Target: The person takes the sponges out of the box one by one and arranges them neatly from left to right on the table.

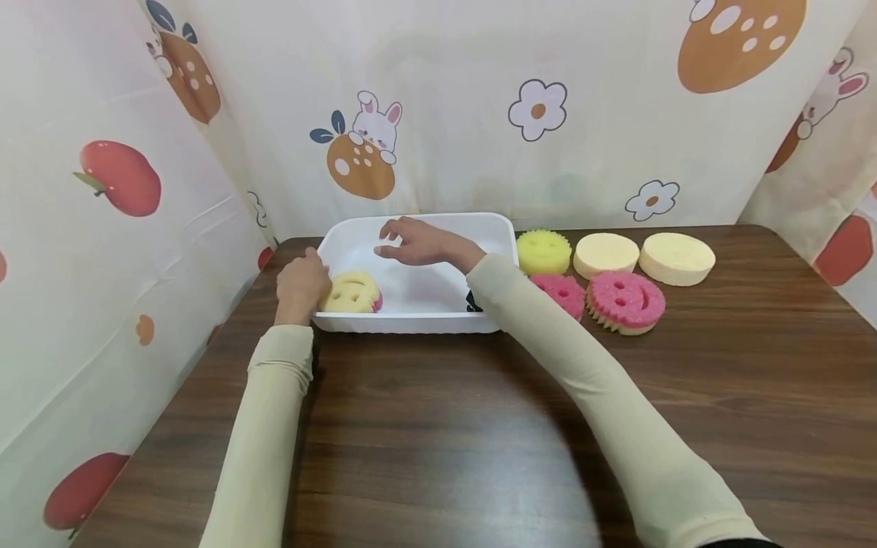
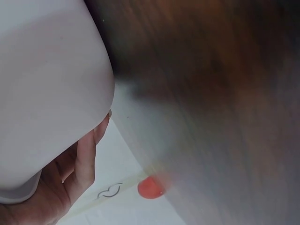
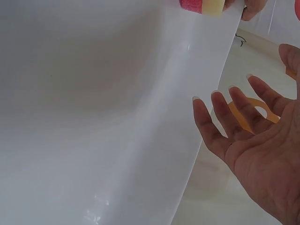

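A white tray (image 1: 404, 323) stands against the back curtain. My left hand (image 1: 301, 281) grips its left rim; in the left wrist view, fingers (image 2: 86, 157) lie along the tray's outer wall (image 2: 51, 93). Inside the tray, beside that hand, lies a round smiley-face sponge (image 1: 352, 293), pale yellow on top with a pink layer below. Above the tray's middle hovers my right hand (image 1: 421, 242), holding nothing. Its fingers are spread and loosely bent in the right wrist view, near the tray's rim (image 3: 206, 126). A small black thing (image 1: 473, 303) shows in the tray, partly behind the right sleeve.
Right of the tray sit a yellow smiley sponge (image 1: 543, 253), two plain cream round sponges (image 1: 606, 255) and two pink smiley sponges (image 1: 625, 301), one partly behind the right sleeve. A printed curtain (image 1: 452, 114) encloses the brown wooden table (image 1: 438, 426) at back and sides.
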Tool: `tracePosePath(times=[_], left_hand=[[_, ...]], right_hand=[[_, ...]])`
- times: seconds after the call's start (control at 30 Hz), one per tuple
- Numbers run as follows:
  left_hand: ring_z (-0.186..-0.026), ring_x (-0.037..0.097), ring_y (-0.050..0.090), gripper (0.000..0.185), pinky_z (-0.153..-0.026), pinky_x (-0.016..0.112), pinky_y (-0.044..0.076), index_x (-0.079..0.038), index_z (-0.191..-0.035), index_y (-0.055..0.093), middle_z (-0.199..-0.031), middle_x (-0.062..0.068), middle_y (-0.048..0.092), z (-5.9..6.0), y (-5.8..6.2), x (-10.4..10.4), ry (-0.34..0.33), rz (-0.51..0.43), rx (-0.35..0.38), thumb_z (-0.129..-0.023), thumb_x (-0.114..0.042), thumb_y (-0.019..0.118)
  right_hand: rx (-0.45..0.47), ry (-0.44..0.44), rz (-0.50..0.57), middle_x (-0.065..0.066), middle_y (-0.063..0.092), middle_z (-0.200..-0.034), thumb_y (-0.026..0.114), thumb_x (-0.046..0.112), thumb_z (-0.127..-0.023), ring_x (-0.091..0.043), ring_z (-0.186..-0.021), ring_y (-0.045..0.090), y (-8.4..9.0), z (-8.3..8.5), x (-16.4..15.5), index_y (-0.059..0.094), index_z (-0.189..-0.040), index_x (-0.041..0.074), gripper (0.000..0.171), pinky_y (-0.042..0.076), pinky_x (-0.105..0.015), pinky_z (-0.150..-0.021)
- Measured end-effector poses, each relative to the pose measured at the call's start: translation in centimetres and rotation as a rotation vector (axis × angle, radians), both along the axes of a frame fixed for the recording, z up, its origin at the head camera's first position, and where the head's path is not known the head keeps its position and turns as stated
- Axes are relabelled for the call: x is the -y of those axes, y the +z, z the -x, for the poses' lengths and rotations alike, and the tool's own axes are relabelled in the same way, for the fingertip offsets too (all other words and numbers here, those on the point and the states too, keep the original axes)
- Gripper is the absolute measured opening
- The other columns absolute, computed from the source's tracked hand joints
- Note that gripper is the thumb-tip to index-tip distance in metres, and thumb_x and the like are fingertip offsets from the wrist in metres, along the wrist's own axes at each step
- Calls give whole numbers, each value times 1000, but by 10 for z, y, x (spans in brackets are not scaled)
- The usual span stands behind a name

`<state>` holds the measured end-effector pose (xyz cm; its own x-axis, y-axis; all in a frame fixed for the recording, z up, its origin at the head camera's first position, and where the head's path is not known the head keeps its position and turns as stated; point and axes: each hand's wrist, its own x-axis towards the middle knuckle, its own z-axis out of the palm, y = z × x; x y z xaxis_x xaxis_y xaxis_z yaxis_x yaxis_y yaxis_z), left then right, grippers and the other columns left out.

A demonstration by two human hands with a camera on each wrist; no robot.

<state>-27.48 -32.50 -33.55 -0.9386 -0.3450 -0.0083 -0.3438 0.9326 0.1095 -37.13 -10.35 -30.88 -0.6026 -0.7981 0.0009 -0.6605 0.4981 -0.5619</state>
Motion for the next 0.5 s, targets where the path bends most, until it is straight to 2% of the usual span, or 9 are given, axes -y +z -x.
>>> tracePosePath(times=[0.5], left_hand=[[-99,45,62,50,-88,58,51,11,-141,33,-114,34,59,1,-3,0,-9,3,-9,-106,-25,37]], right_hand=[[-61,18,-45,-11,50,-140,50,50,-100,-22,-121,53,-7,-3,8,48,-139,12,54,44,-38,-107]])
